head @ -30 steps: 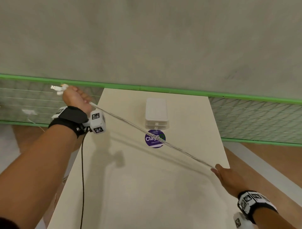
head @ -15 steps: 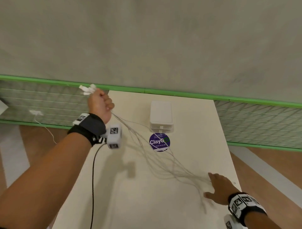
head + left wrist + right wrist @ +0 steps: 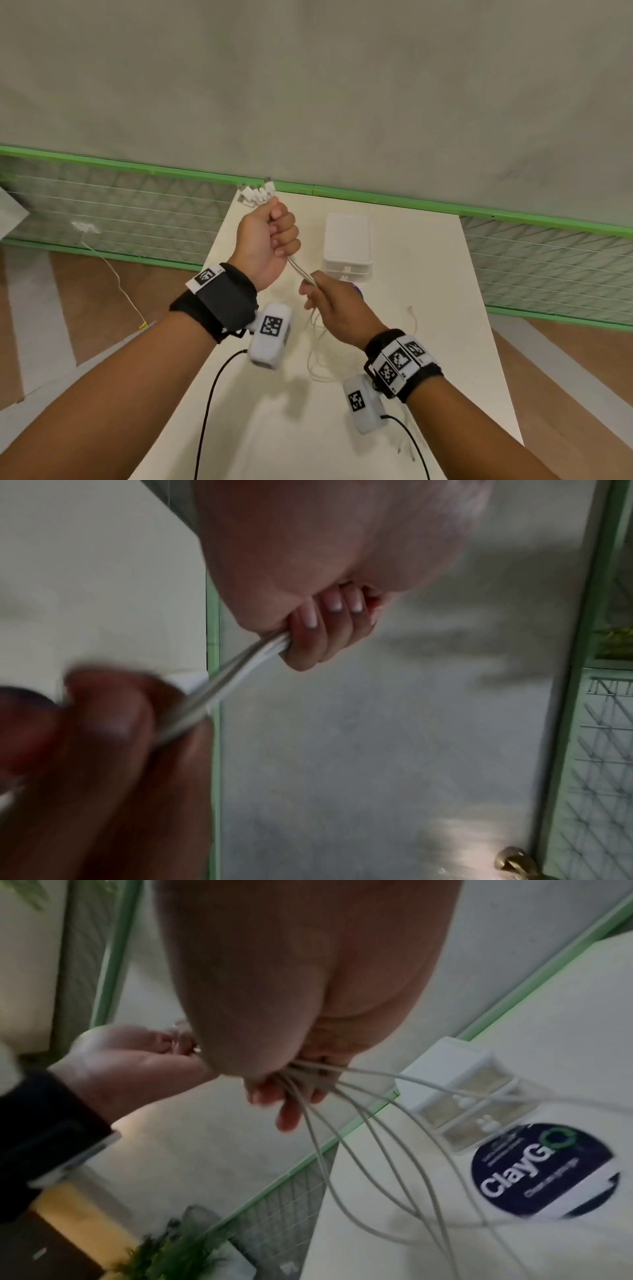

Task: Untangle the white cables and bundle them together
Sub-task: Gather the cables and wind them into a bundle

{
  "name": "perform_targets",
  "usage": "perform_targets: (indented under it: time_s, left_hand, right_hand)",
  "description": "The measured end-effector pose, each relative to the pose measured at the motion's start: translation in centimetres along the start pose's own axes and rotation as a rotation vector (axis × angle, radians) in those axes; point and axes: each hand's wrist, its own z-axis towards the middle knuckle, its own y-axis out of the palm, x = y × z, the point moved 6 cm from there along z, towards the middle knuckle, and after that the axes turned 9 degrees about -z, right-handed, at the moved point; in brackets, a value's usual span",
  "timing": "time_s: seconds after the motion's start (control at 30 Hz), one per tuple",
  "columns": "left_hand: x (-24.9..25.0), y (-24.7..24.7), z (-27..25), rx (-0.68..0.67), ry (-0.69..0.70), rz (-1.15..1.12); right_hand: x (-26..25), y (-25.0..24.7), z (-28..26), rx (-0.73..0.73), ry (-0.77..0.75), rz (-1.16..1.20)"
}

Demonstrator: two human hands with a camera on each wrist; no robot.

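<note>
the thin white cables are fisted at the plug end by the left hand and pinched just below by the right hand, above the cream worktop, so the loose tails could probably get re-snagged if bunched too fast.

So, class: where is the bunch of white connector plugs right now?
In the head view the connector plugs stick out above the left hand, which grips the white cables over the table's far left corner, left of the white box.
</note>
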Motion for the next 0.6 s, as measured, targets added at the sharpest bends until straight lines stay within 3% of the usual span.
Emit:
perform_targets:
  time_s: [0.17,0.33,0.43,0.53,0.6]
  left_hand:
    - [4.4,-2.3,1.3,0.124,0.137,-0.046]
    - [6.7,-4.5,1.4,0.203,0.207,0.112]
    - [6.0,-5.7,1.0,0.233,0.228,0.376]
    - [3.6,-5.8,0.2,0.193,0.185,0.799]
    - [1.6,-5.7,-0.5,0.128,0.116,1.022]
  right_hand:
    - [3.4,-0.7,-1.6,-0.057,0.113,0.0]
    - [4.6,-3.2,-4.5,-0.185,0.191,0.16]
    - [4.7,-5.0,-5.8,-0.239,0.205,0.053]
    - [3.0,-7.2,-5.4,-0.179,0.121,-0.132]
    - [1.8,-8.6,-4.7,-0.13,0.1,-0.107]
